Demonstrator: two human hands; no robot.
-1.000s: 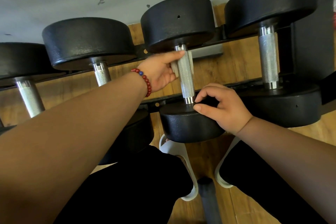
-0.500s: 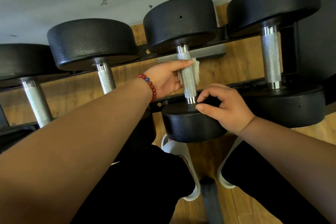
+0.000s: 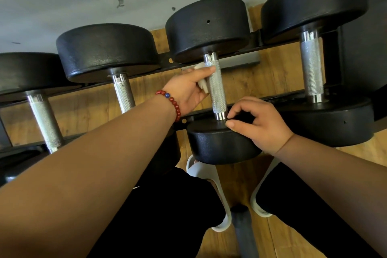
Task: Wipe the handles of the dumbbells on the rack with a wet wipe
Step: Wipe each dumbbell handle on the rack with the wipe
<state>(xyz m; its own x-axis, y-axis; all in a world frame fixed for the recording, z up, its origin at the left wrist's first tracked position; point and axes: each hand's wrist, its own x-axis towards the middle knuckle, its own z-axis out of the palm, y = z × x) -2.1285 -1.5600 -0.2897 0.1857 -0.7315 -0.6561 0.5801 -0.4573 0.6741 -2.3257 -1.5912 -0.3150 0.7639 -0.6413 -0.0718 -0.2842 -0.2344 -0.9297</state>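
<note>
Several black dumbbells with knurled silver handles lie across a black rack (image 3: 240, 49). My left hand (image 3: 188, 88) holds a white wet wipe (image 3: 202, 84) against the left side of the middle dumbbell's handle (image 3: 216, 88), thumb lying across the upper handle. My right hand (image 3: 257, 123) rests with curled fingers on the near weight head (image 3: 217, 142) of that dumbbell, fingertips by the handle's base. Most of the wipe is hidden behind my left hand.
Other dumbbell handles sit to the left (image 3: 123, 92), far left (image 3: 45, 121) and right (image 3: 312, 69). A wooden floor (image 3: 272, 77) shows below the rack. My legs and white slippers (image 3: 213, 176) stand under it, with a dark bar (image 3: 244, 230) between them.
My left hand and the wipe have slid along the handle, down toward the near head and back up toward the far head. My right hand has stayed on the near weight head.
</note>
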